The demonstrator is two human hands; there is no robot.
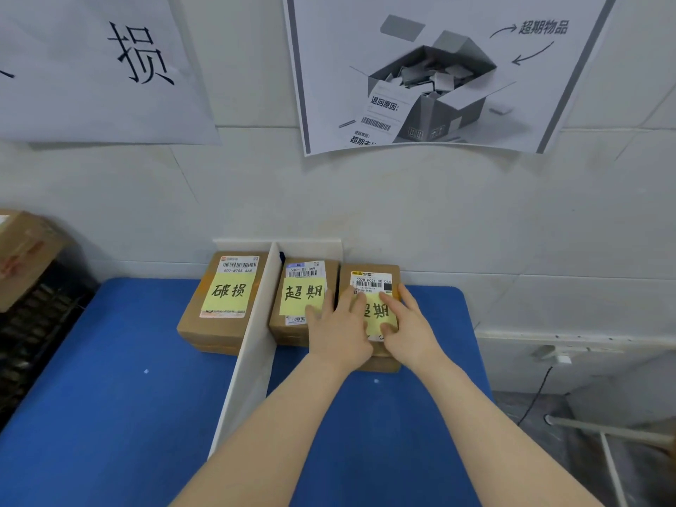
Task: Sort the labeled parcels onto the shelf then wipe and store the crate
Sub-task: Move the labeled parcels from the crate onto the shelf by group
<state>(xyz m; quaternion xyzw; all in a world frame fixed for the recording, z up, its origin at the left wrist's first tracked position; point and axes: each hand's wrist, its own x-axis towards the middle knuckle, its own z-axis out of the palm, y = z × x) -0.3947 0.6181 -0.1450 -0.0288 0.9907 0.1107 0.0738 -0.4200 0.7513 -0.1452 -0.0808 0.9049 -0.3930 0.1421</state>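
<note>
Parcel 3 point(370, 277), rightmost on the blue surface point(109, 378), lies beside parcel 2 point(292, 325) right of the white divider point(252, 342); left hand point(338, 333) and right hand point(408, 323) rest flat, outstretched, on it; parcel 1 point(223, 294) sits left of the divider.

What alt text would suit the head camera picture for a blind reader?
A left hand and right hand lie flat on the right parcel, the left also overlapping the middle parcel, on a blue shelf. A white divider separates them from the left parcel; each bears a yellow note.
</note>
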